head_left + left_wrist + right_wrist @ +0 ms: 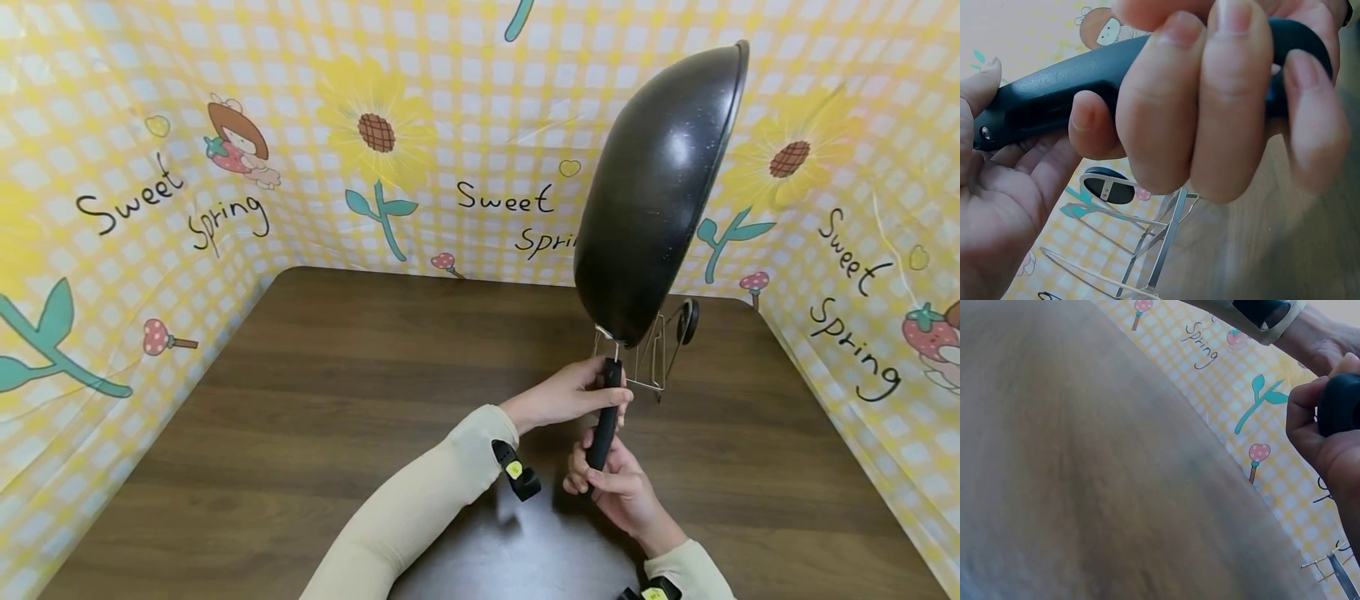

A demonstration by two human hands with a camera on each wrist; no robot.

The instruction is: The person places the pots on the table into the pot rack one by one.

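A black wok (660, 183) is raised above the table, tilted nearly upright, its rounded underside towards me and its rim to the right. My left hand (581, 393) holds the black handle (604, 425) at its upper part, close to the wok, with the thumb across the front. Lower down, my right hand (611, 479) grips the handle's end. The left wrist view has the curled right-hand fingers (1229, 112) wrapped round the looped end, while the left hand (1004, 206) supports the other end. Inside the wok is hidden from view.
A metal wire rack (651, 367) stands on the brown wooden table (337, 375) behind the hands, partly hidden by the wok. A black round piece (687, 322) is at its right side. Yellow checked cloth (285, 217) encloses the back and sides.
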